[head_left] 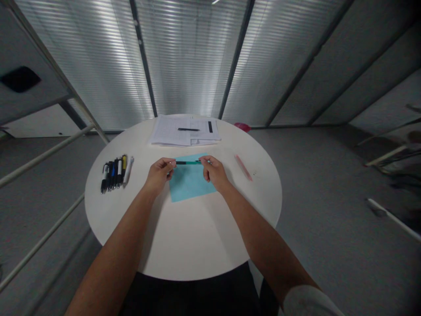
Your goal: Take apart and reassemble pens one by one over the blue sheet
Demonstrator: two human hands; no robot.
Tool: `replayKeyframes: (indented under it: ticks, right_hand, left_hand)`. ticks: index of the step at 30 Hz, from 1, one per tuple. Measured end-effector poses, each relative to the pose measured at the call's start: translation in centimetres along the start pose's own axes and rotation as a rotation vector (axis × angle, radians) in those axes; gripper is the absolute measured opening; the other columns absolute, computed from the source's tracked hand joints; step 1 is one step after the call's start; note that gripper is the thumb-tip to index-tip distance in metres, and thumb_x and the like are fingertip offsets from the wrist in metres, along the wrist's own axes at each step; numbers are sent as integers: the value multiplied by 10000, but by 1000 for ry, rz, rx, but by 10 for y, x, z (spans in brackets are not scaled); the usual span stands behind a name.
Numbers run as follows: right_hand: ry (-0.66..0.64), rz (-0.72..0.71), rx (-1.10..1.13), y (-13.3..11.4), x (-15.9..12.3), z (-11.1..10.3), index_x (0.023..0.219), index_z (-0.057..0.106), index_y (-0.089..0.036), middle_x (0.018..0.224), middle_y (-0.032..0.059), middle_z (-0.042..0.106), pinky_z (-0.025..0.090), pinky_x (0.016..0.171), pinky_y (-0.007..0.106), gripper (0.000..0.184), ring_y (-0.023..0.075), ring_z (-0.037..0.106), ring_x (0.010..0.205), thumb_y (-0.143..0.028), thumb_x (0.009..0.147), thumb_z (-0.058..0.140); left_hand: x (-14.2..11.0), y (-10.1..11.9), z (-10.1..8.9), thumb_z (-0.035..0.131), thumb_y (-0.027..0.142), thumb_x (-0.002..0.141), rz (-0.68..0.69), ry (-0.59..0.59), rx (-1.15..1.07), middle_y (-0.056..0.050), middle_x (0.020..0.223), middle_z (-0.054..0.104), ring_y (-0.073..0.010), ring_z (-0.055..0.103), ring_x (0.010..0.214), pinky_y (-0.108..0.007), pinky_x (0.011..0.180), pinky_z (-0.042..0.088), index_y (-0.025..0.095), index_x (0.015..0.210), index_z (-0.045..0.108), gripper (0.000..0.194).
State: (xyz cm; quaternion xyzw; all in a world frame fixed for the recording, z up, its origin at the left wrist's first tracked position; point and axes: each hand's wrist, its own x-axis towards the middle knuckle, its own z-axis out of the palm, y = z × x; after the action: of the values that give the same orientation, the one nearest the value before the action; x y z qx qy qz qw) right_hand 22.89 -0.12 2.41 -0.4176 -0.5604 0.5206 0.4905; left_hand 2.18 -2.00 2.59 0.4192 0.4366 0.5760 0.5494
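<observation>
In the head view: holding a green-and-black pen (189, 163) in both hands, roughly parallel to the far edge of the round white table (187, 245), over the far part of a light-blue sheet (190, 182). With the left hand (159, 173), pinching the dark end between thumb and fingers, closed down to the barrel. With the right hand (215, 171), pinching the green end beside the dark clip, likewise closed. Too small to tell whether touching the sheet with the pen or holding just above.

Toward the left edge of the table, laid close together in a row: several pens (113, 174), mostly black and white, with some blue showing, including a yellow-and-black pen (124, 163) and, at the right end of the row, a white pen (128, 171) lying aslant. At the far edge, spread in an overlapping pile: printed papers (171, 131), with a black pen (188, 129) lying across the top. Between the right hand and the right edge, lying diagonally on bare tabletop: a pink pen-like item (243, 167).

Just past the far edge, right of the papers: a red-pink object (242, 127), too dim to identify as a container or to make out any contents.
</observation>
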Motion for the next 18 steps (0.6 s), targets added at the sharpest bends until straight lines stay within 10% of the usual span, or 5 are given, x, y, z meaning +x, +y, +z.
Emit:
replayKeyframes:
  ticks: [18]
  right_hand:
    - [86,-15,36,9,6,3,943,422,-227,607,-69,631,256,308,181,364,57,422,300,-540,802,543]
  left_hand:
    - [-2,1,3,747,383,659,-23,3,33,-13,733,609,-52,444,479,-186,400,250,156,752,606,283]
